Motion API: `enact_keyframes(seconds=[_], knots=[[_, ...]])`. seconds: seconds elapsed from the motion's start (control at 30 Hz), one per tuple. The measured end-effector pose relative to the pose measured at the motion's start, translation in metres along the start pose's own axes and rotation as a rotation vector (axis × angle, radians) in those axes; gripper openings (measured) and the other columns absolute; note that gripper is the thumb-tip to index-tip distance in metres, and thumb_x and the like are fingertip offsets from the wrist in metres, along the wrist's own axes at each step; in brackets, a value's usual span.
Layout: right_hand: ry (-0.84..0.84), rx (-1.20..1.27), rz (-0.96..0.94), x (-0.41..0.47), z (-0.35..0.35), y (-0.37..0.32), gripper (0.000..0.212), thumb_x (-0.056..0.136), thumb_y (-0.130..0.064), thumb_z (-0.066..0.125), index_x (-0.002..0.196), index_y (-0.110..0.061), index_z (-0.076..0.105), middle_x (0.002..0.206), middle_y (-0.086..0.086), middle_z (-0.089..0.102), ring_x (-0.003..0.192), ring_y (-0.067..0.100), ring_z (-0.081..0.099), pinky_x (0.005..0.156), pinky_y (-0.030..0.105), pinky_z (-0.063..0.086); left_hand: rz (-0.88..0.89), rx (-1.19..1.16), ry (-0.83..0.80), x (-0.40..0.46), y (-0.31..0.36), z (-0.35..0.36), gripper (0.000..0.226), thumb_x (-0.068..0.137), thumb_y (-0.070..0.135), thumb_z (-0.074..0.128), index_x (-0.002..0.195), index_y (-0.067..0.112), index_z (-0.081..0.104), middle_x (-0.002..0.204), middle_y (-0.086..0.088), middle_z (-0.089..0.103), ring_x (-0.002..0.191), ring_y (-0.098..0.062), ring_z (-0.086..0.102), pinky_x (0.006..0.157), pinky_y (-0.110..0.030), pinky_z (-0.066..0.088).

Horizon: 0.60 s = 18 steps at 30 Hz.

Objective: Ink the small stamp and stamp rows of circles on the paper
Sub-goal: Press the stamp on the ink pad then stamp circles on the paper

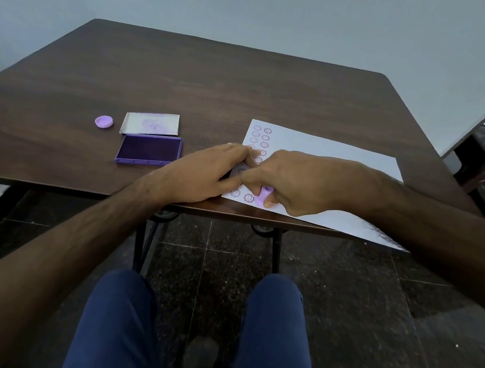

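Right hand (299,181) fingers pinch the small light rigid stamp (265,195) low on its barrel, left hand (206,173) lies flat, open, pinning thin slippery paper (328,160) to the desk (216,84).

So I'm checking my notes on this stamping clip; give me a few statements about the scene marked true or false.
1. The ink pad lies open. True.
2. The right hand holds the small stamp. True.
3. The paper is still blank. False: two columns of stamped circles run along its left edge.
4. The left hand rests on the ink pad. False: it rests at the paper's left edge.
5. The round purple cap sits on the paper. False: it lies left of the ink pad.
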State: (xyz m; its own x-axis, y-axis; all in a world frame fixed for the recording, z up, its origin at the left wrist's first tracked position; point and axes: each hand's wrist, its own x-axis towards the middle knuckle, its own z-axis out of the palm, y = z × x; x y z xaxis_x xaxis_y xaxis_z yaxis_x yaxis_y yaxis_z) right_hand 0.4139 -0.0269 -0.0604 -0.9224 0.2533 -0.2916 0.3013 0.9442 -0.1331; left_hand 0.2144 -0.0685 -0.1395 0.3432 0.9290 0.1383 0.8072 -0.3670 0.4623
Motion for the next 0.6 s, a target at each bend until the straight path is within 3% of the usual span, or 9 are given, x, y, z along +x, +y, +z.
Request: enact_keyframes(seconds=[0.1,0.2,0.33,0.43,0.5,0.6], knots=[[-0.006,0.018,-0.007,-0.0006,-0.0015,-0.0006,0.029,0.087,-0.005,0.063,0.088,-0.028,0.046,0.074,-0.023,0.038,0.071,-0.006,0.038,0.069,0.027,0.038,0.004,0.008,0.000,0.0003,0.0001,0.0000,0.038,0.098,0.038,0.052,0.132,0.024,0.048,0.140,0.004,0.053,0.110,0.008,0.045,0.094,-0.012,0.032],[0.001,0.015,-0.004,0.0003,-0.0007,-0.0006,0.024,0.086,-0.005,0.064,0.088,-0.024,0.050,0.073,-0.021,0.041,0.070,-0.002,0.039,0.061,0.018,0.032,-0.004,0.008,0.000,0.0000,0.0004,-0.0003,0.035,0.098,0.035,0.053,0.131,0.023,0.049,0.131,0.010,0.053,0.101,0.015,0.047,0.086,-0.004,0.032],[-0.001,0.006,-0.021,-0.0005,0.0014,0.0010,0.022,0.087,-0.002,0.062,0.104,-0.015,0.059,0.080,-0.016,0.046,0.075,0.003,0.040,0.070,0.026,0.039,0.004,0.001,0.000,-0.0008,0.0011,-0.0013,0.037,0.098,0.039,0.052,0.130,0.022,0.049,0.140,0.002,0.053,0.117,0.000,0.049,0.097,-0.016,0.036],[0.000,0.017,-0.006,0.0016,0.0021,0.0007,0.027,0.087,-0.004,0.064,0.101,-0.024,0.054,0.076,-0.025,0.037,0.075,0.002,0.039,0.062,0.018,0.030,0.006,-0.003,0.001,-0.0009,0.0008,-0.0015,0.037,0.097,0.039,0.052,0.131,0.024,0.049,0.132,0.012,0.051,0.107,0.010,0.047,0.089,-0.007,0.032],[0.011,0.036,-0.019,0.0004,0.0015,0.0001,0.034,0.086,-0.003,0.065,0.102,-0.030,0.052,0.076,-0.028,0.034,0.076,-0.005,0.042,0.062,0.010,0.025,0.007,-0.010,0.004,-0.0005,0.0016,-0.0013,0.036,0.098,0.040,0.052,0.130,0.026,0.049,0.125,0.019,0.046,0.103,0.016,0.046,0.086,-0.004,0.032],[0.022,0.076,-0.073,-0.0029,-0.0002,-0.0007,0.050,0.085,0.001,0.065,0.098,-0.042,0.045,0.077,-0.031,0.033,0.085,-0.032,0.034,0.065,0.009,0.023,0.010,-0.010,0.013,-0.0005,0.0013,-0.0005,0.034,0.097,0.042,0.050,0.128,0.026,0.049,0.121,0.020,0.045,0.103,0.023,0.044,0.084,-0.005,0.033]])
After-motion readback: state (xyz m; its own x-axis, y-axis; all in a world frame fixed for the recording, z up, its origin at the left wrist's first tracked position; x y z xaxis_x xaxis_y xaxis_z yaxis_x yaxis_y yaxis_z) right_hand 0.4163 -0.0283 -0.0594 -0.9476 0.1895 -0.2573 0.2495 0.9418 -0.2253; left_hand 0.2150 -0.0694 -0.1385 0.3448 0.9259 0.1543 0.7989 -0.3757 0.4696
